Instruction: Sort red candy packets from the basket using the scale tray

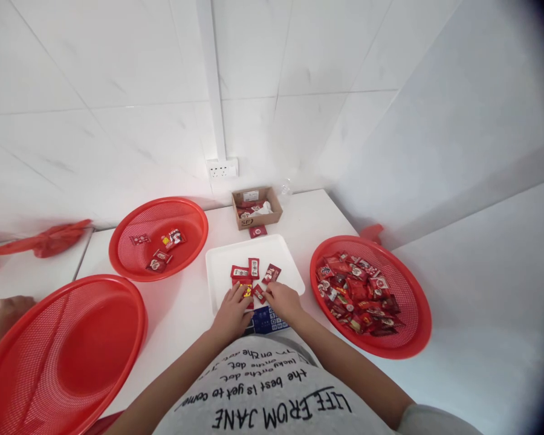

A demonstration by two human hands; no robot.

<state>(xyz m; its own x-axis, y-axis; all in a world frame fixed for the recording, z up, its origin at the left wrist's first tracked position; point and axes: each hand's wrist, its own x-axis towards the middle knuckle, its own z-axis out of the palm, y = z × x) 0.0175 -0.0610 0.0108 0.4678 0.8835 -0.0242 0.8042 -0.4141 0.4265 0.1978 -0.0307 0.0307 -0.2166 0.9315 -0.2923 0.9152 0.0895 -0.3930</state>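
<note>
A white tray (222, 261) lies on top of a scale on the white table (188, 302), with several small red packets (252, 267) on it. My left hand (232, 312) rests at the tray's near edge, fingers curled over a red and yellow packet (246, 291). My right hand (284, 301) is beside it, fingers bent down onto a red packet (259, 294). The scale's blue keypad (267, 319) shows between my wrists.
A red basket (417, 302) full of red packets stands at the right. Another red basket (190, 217) at the back left holds a few packets. A large bare red basket (95, 314) is near left. A cardboard box (274, 208) sits by the wall. Another person's hand (2, 320) is at far left.
</note>
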